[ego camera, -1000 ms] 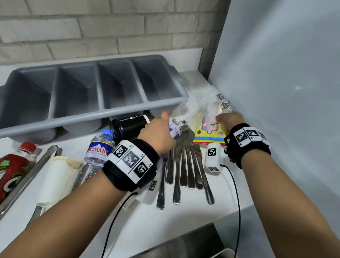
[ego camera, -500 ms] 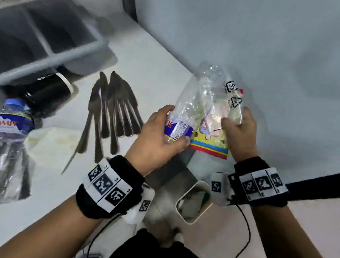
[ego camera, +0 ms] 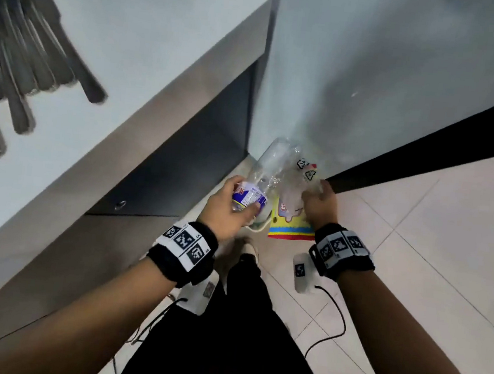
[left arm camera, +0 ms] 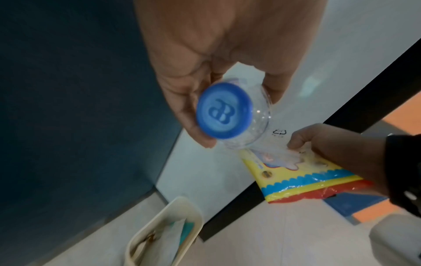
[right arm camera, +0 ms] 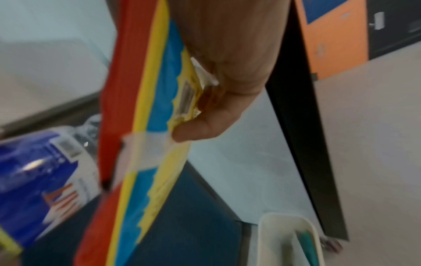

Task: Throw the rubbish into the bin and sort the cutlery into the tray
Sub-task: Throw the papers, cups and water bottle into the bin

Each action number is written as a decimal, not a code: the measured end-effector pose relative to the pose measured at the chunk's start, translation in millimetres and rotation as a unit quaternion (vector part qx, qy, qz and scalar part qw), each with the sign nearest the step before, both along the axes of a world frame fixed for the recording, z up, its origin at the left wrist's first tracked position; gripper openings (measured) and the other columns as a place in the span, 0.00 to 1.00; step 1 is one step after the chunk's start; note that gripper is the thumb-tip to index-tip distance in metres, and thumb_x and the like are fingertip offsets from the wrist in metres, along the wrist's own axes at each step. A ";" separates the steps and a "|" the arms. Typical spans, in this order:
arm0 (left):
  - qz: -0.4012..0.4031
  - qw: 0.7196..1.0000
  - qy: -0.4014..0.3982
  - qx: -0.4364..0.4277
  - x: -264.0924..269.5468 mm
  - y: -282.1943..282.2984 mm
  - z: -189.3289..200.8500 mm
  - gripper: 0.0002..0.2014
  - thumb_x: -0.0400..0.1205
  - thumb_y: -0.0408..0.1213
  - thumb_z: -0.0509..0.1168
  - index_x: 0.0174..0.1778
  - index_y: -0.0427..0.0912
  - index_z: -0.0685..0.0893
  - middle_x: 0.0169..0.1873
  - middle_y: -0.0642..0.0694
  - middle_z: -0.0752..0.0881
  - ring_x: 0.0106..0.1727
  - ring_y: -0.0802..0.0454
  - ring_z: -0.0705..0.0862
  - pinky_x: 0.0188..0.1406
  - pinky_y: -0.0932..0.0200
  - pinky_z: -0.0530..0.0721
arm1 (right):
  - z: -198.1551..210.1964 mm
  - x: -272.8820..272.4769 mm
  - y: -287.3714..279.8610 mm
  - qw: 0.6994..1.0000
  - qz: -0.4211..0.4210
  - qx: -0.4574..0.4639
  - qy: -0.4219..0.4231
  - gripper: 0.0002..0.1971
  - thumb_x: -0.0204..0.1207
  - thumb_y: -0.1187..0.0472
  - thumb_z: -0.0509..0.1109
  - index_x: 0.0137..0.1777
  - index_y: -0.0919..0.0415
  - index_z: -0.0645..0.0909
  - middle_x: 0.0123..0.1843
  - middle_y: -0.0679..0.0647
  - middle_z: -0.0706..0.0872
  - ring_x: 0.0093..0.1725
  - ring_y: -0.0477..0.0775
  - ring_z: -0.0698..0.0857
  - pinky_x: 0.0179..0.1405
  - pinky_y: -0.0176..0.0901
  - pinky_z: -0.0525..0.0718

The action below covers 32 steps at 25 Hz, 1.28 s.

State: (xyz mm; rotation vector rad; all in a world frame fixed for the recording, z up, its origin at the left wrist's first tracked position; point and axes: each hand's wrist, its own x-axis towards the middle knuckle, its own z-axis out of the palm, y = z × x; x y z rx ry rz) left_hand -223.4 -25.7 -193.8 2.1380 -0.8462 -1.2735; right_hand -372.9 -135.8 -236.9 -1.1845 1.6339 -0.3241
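My left hand (ego camera: 243, 198) grips a crushed clear plastic bottle (ego camera: 267, 170) round its blue label; the left wrist view shows its blue cap (left arm camera: 224, 110) pointing back at the camera. Beside it, my right hand (ego camera: 313, 195) pinches a clear wrapper with red, yellow and blue bands (ego camera: 289, 226), seen close in the right wrist view as the wrapper (right arm camera: 141, 129). Both hang off the counter, above a cream bin (left arm camera: 164, 232) on the floor, which holds some rubbish. In the head view only a bit of the bin's rim (ego camera: 257, 229) shows under my hands. Several pieces of steel cutlery (ego camera: 23, 66) lie on the counter at upper left.
The white counter (ego camera: 150, 54) ends in a grey front edge at my left, with a dark cabinet face (ego camera: 181, 164) below it. A pale wall with a black skirting (ego camera: 427, 144) stands behind the bin. Beige floor tiles (ego camera: 446, 253) spread to the right. Black trouser legs and cables are below my arms.
Both hands lifted the bottle and wrapper off the counter and carried them down to above the floor bin. The view swung down, so the tray left the frame.
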 end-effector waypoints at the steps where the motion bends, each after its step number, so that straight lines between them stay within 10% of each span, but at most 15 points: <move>1: -0.003 0.999 0.005 0.032 -1.2 0.5 -17.1 0.30 0.77 0.41 0.70 0.74 0.42 0.69 0.63 0.41 0.84 0.55 0.47 0.83 0.46 0.78 0.72 | -16.5 -1.5 2.3 1.000 -0.008 0.025 0.013 0.22 0.65 0.65 0.63 0.60 0.69 0.78 0.49 0.65 0.82 0.48 0.58 0.80 0.45 0.41 0.73; 5: -0.017 0.992 -0.004 0.123 -2.4 -5.5 -98.6 0.26 0.77 0.44 0.68 0.67 0.37 0.69 0.59 0.38 0.85 0.48 0.46 0.81 0.50 0.63 0.74 | -104.1 -3.4 9.9 0.992 0.015 0.085 0.088 0.20 0.74 0.71 0.64 0.66 0.75 0.74 0.62 0.72 0.83 0.59 0.67 0.82 0.36 0.29 0.66; 12: -0.062 0.975 -0.022 0.212 -4.8 -38.6 -268.8 0.27 0.76 0.49 0.68 0.65 0.38 0.71 0.60 0.37 0.85 0.59 0.39 0.85 0.58 0.55 0.82 | -282.8 11.5 8.3 0.977 0.019 0.172 0.125 0.23 0.74 0.65 0.67 0.70 0.67 0.74 0.68 0.66 0.82 0.66 0.64 0.82 0.64 0.49 0.80; 19: -0.095 0.965 -0.038 0.240 -8.3 -78.9 -375.7 0.26 0.76 0.48 0.68 0.66 0.38 0.73 0.62 0.37 0.85 0.61 0.39 0.85 0.59 0.53 0.83 | -380.7 28.7 -4.9 0.975 0.050 0.162 0.142 0.25 0.76 0.60 0.67 0.73 0.66 0.72 0.69 0.67 0.82 0.67 0.67 0.81 0.65 0.52 0.79; 25: -0.111 0.977 -0.011 0.183 -3.6 -84.0 -355.7 0.20 0.82 0.39 0.62 0.70 0.39 0.78 0.71 0.40 0.80 0.71 0.42 0.78 0.67 0.62 0.72 | -355.0 11.9 -1.4 0.986 -0.024 0.105 0.128 0.21 0.77 0.65 0.63 0.70 0.59 0.77 0.68 0.62 0.83 0.66 0.63 0.82 0.63 0.45 0.78; 32: -0.051 0.989 0.041 0.135 4.3 -77.6 -206.3 0.16 0.81 0.32 0.62 0.64 0.38 0.83 0.63 0.38 0.86 0.63 0.41 0.83 0.64 0.58 0.78 | -194.6 16.4 -10.9 0.989 0.086 0.032 0.112 0.16 0.76 0.67 0.61 0.61 0.62 0.83 0.61 0.63 0.87 0.61 0.62 0.84 0.63 0.42 0.78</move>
